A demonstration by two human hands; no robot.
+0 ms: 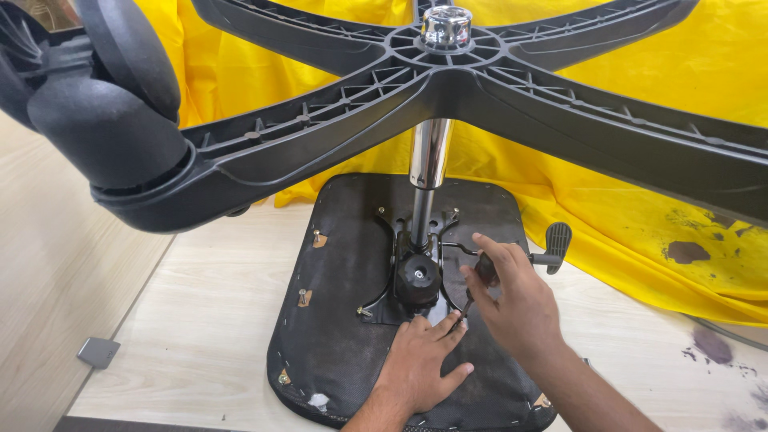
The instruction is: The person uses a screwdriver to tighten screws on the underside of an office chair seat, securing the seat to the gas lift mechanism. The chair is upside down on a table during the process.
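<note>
Black, stiff and likely heavy, the upturned chair seat lies under the flat, open left hand while the right hand pinches a screwdriver at the mechanism plate.

Both forearms are bare, the left hand and right hand seemingly without rings or gloves.

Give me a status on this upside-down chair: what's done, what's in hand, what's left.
Done: the star base and chrome column stand in the metal plate on the seat underside. In hand: the right hand works a tool by the plate's corner while the left hand presses the seat. Left: only one wheel shows on the base.
</note>
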